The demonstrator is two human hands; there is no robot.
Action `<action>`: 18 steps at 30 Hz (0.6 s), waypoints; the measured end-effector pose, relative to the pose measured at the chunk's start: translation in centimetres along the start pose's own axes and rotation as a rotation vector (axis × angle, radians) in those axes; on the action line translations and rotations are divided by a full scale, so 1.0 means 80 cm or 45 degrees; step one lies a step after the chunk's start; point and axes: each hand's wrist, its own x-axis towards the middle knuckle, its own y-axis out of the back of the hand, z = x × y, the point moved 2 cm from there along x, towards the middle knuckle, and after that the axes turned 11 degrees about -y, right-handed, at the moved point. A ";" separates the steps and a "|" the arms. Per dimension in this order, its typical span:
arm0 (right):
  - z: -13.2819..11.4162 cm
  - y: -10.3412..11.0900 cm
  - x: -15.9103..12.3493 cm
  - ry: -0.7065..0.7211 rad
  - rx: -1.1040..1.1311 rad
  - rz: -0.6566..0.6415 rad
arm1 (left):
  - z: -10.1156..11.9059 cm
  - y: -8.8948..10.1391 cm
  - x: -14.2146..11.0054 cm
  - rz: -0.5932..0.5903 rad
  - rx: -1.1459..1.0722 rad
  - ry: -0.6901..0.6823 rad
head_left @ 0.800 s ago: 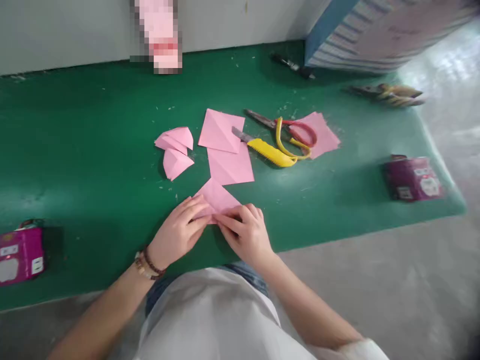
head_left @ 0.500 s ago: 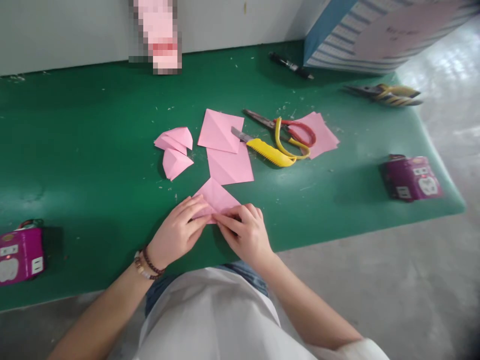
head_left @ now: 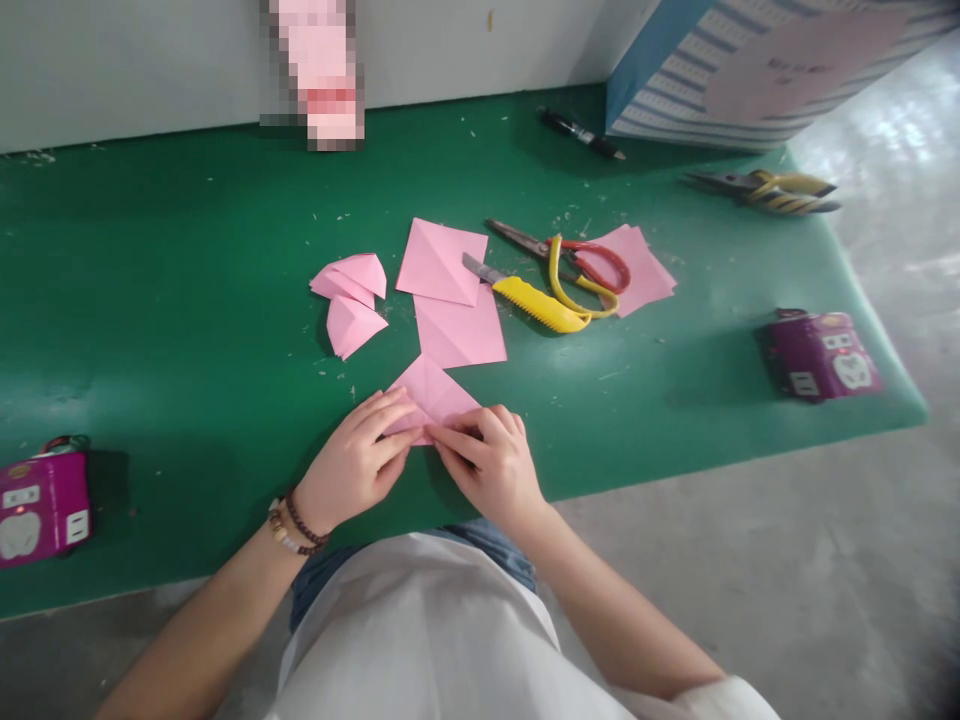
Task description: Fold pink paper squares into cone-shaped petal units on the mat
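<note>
A folded pink paper triangle [head_left: 435,390] lies near the front edge of the green mat [head_left: 187,320]. My left hand [head_left: 352,462], beaded bracelets on its wrist, presses on the paper's left corner with its fingers laid flat. My right hand [head_left: 491,465] pinches the paper's lower edge with curled fingers. The two sets of fingertips meet at the fold, and the paper's near edge is hidden under them.
Behind lie two creased pink squares [head_left: 450,295], cut pink pieces [head_left: 350,300], a yellow utility knife [head_left: 536,303], red-and-yellow scissors [head_left: 577,265] on more pink paper, a black pen [head_left: 581,133] and pliers [head_left: 772,190]. Purple power strips sit at left [head_left: 41,505] and right [head_left: 821,355]. A striped box [head_left: 750,75] stands back right.
</note>
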 end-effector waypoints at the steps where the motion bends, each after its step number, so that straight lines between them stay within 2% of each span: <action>1: 0.000 0.000 0.000 0.002 0.001 -0.001 | -0.001 0.001 0.000 0.012 -0.017 0.011; 7: 0.001 0.000 0.000 0.010 0.003 -0.008 | -0.008 0.006 0.001 0.103 -0.181 0.129; 18: 0.001 -0.001 -0.001 -0.017 -0.018 -0.031 | 0.000 0.002 0.008 0.043 -0.024 0.092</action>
